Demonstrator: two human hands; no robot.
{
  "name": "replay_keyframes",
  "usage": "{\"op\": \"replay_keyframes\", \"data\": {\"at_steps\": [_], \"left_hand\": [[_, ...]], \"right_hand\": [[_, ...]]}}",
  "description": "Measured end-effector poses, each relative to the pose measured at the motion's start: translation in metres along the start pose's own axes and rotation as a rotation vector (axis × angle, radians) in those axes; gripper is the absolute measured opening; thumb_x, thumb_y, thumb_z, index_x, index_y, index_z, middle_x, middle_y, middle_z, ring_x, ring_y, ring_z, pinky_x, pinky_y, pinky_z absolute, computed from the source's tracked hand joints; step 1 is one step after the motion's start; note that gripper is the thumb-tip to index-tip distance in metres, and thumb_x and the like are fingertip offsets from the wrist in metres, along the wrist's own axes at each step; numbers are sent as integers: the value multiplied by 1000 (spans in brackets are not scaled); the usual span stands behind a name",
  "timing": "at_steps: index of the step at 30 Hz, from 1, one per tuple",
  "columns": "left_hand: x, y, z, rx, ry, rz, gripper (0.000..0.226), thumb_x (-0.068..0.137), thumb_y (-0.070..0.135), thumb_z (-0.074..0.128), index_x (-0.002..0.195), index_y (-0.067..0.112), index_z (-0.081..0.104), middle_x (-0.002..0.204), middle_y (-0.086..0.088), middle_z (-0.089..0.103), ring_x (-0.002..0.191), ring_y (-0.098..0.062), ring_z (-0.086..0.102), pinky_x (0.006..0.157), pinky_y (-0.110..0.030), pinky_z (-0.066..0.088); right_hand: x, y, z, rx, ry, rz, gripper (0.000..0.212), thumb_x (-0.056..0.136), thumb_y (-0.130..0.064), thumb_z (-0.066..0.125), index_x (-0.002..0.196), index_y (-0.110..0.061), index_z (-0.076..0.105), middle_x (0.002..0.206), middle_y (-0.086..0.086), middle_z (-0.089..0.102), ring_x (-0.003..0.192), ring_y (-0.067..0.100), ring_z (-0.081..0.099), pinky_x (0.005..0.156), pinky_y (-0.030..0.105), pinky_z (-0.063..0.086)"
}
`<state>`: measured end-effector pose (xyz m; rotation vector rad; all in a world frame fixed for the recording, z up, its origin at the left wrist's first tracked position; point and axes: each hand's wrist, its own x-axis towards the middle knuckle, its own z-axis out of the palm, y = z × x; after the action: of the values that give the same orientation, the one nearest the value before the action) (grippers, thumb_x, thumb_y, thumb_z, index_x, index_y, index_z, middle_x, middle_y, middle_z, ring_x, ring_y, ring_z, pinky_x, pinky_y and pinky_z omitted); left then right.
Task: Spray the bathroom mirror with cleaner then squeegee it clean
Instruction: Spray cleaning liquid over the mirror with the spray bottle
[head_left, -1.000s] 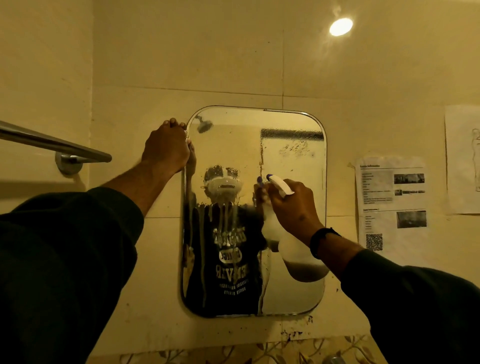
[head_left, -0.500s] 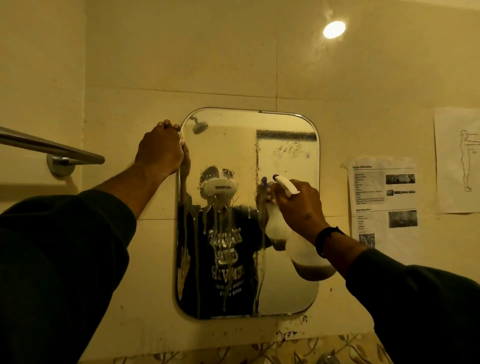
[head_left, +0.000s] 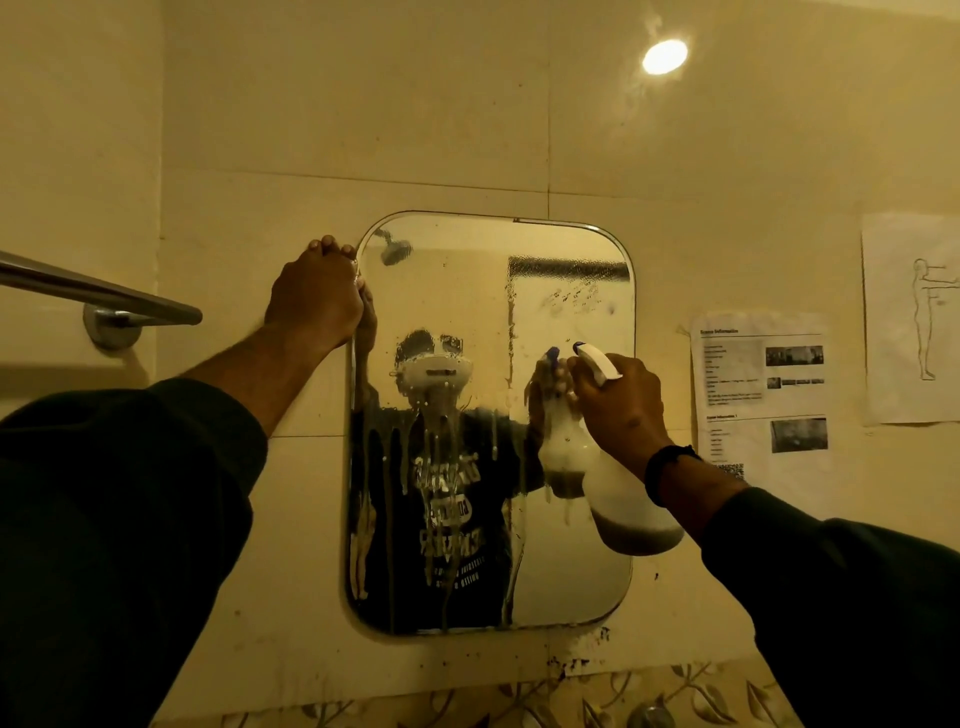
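A rounded rectangular mirror (head_left: 571, 571) hangs on the beige tiled wall, its glass wet with droplets and cleaner streaks running down the left and middle. My left hand (head_left: 314, 299) grips the mirror's upper left edge, fingers curled around the rim. My right hand (head_left: 621, 400) holds a white spray bottle (head_left: 631, 506) by its neck, with the blue-tipped nozzle pointing at the glass near the mirror's right middle. The bottle's base holds a little dark liquid. No squeegee is in sight.
A metal towel bar (head_left: 98, 296) juts from the left wall. Printed paper sheets (head_left: 761, 400) and a figure drawing (head_left: 914, 317) are taped to the wall right of the mirror. A patterned tile band (head_left: 467, 701) runs below. A light glare (head_left: 665, 56) shows above.
The spray bottle and my right hand shifted slightly right and down along the mirror. More cleaner streaks run down the glass. My left hand stays on the mirror's edge.
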<state>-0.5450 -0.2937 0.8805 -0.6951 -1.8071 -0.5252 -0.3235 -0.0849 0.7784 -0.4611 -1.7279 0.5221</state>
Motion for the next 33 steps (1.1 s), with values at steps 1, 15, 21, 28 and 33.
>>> {"op": "replay_keyframes", "data": {"at_steps": [1,15,21,28,33], "left_hand": [[-1,0,1,2,1,-4,27,103,21,45,108,3,65,101,-19,63,91,-32,61,74,-39,48],[-2,-2,2,7,7,9,29,103,23,44,108,3,65,101,-19,63,92,-34,62,72,-36,45],[-2,-2,0,14,-2,17,29,103,21,43,112,2,64,104,-21,63,95,-35,63,76,-39,50],[-4,-1,-2,-5,-11,11,29,103,20,43,113,2,64,106,-22,63,96,-37,62,78,-42,51],[-4,-2,-1,-13,-12,14,27,103,19,45,112,2,64,102,-20,63,92,-35,63,77,-40,52]], "right_hand": [[1,0,0,14,-1,5,24,95,-43,55,88,-22,65,83,7,68,82,30,63,83,55,52],[8,8,-4,39,91,136,33,95,-43,55,94,-15,71,84,7,68,82,28,64,78,46,55],[8,17,-12,-11,127,182,36,94,-46,55,92,-13,69,81,7,67,74,25,63,69,37,54],[-2,27,-14,41,80,252,33,93,-43,57,91,-12,70,86,11,68,84,31,64,82,49,55],[-8,28,-9,65,-22,196,30,93,-41,60,91,-12,69,86,12,69,82,30,66,76,45,57]]}}
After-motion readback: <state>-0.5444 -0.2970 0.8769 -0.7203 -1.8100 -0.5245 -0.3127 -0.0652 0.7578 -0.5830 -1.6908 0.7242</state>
